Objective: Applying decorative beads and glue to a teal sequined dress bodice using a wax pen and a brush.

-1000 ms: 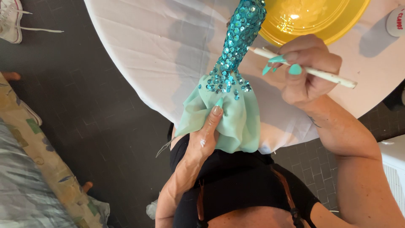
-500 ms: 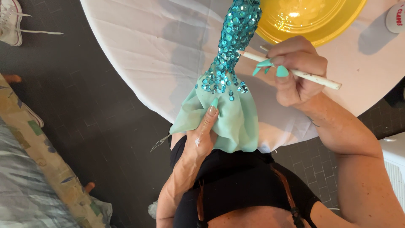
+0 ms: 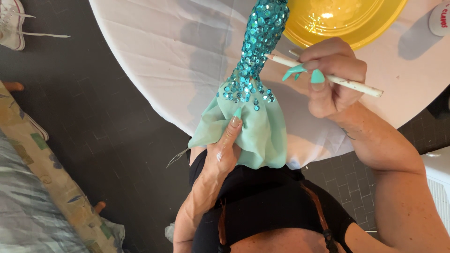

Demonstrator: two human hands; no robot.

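Observation:
A piece of pale mint-green fabric (image 3: 262, 136) flares out at the table's near edge and narrows upward into a stem covered in teal sequins (image 3: 260, 42). My left hand (image 3: 228, 145) grips the lower left of the mint fabric, one finger pressed on it just under the lowest sequins. My right hand (image 3: 330, 77) holds a thin white stick (image 3: 351, 83) like a pencil, its tip touching the sequinned stem at about mid-height.
A round table with a white cloth (image 3: 173, 51) carries a yellow bowl (image 3: 347, 21) behind the work and a white lid (image 3: 440, 18) at the far right. Dark tiled floor (image 3: 93, 140), a white shoe (image 3: 11, 23) and a patterned cushion (image 3: 47, 197) lie left.
The sequinned piece and both hands sit slightly lower and left in view. The stick's tip stays at the sequinned stem, and my left hand keeps its grip on the fabric.

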